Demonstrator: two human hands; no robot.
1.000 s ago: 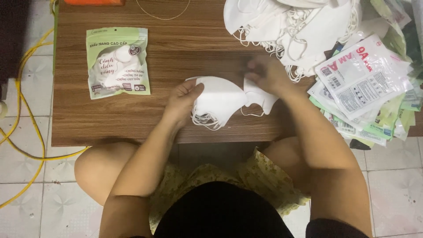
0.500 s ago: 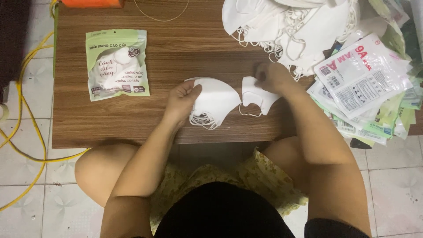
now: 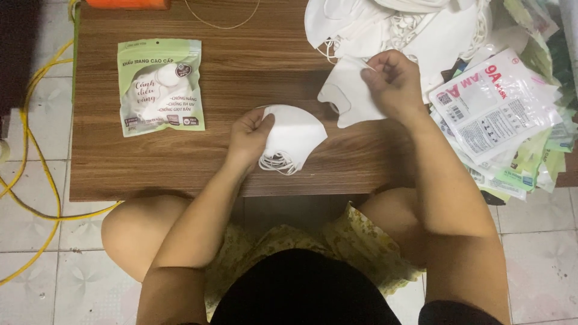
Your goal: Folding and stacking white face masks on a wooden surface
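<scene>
My left hand [image 3: 248,133] grips a small stack of folded white face masks [image 3: 293,139] near the middle of the brown wooden table [image 3: 150,162]; their ear loops hang toward the front edge. Up and to the right, my right hand [image 3: 391,81] pinches a single white mask [image 3: 346,95] by its edge, lifted close to the big heap of loose white masks [image 3: 409,27] at the back right. The single mask is apart from the stack.
A filled green mask pouch [image 3: 160,86] lies flat on the table's left part. A pile of empty printed pouches [image 3: 500,114] spreads over the right edge. A yellow cable [image 3: 27,174] runs over the tiled floor on the left. My knees sit under the table's front edge.
My right hand has left the stack and moved up and right toward the heap, now holding one separate mask. My left hand stays on the stack.
</scene>
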